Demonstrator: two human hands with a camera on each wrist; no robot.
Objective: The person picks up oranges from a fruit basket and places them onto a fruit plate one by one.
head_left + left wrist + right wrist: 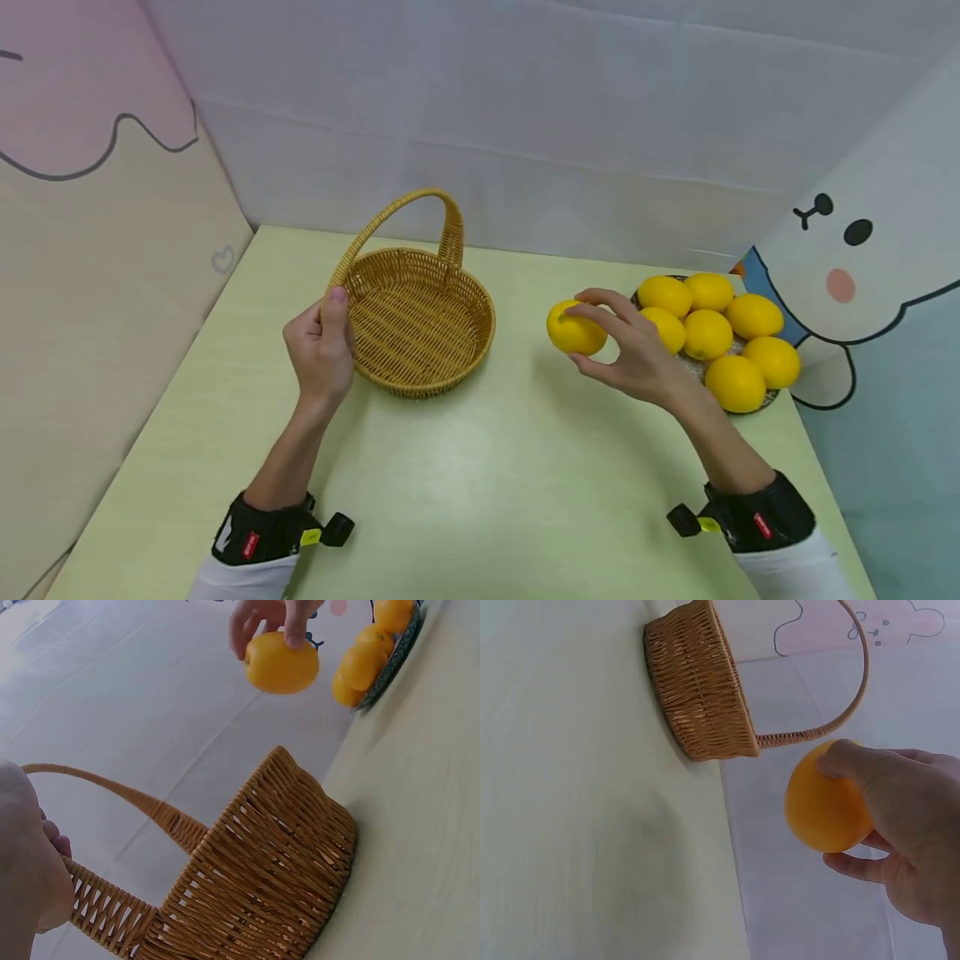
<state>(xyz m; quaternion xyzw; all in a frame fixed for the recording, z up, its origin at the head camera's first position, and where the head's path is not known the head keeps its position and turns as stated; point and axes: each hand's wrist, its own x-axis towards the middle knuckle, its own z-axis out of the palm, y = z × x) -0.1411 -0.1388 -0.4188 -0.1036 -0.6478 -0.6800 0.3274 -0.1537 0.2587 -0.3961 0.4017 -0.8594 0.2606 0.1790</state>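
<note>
A round wicker basket [420, 333] with a tall arched handle stands at the left of the table, and no fruit shows inside it. My left hand [322, 346] grips the near-left part of that handle, its thumb lying along the wicker. Between thumb and fingers my right hand [633, 346] pinches a yellow lemon [573, 329] in the air, right of the basket. The left wrist view shows this lemon [281, 666] beyond the basket's side. Seen from the right wrist, the lemon [825, 802] is above the table, apart from the basket [697, 682].
Several more lemons [707, 335] lie on a dark-rimmed plate [768, 402] at the table's back right, partly behind my right hand. A pale cloth wall [525, 125] rises along the back edge. Printed panels [892, 333] border the table's sides.
</note>
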